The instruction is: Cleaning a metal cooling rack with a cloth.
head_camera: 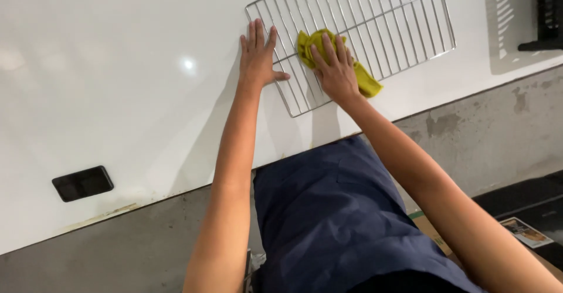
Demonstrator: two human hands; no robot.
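The white desk point(117, 93) fills most of the view, glossy and bare across its wide left part, with a grey concrete edge running below it. On it lies the wire rack point(358, 32), a silver rectangular grid set at a slant, its far end cut off by the top of the frame. Everything else is placed from this rack.

Well away from the rack, toward the desk's near left edge, a small black rectangular block point(82, 183) lies flat. Beyond the rack's right end, at the frame's corner, part of a dark slatted thing point(548, 17) stands on the desk and casts a barred shadow.

On the rack's near part lies a yellow-green cloth point(319, 43), bunched up, one end trailing off the rack's near long side onto the desk. The right hand point(334, 70) presses flat on this cloth, fingers spread over it, not closed around it. The left hand point(258, 55) lies open and flat at the rack's near left corner, palm down, fingers straight, thumb out over the wires, holding nothing.
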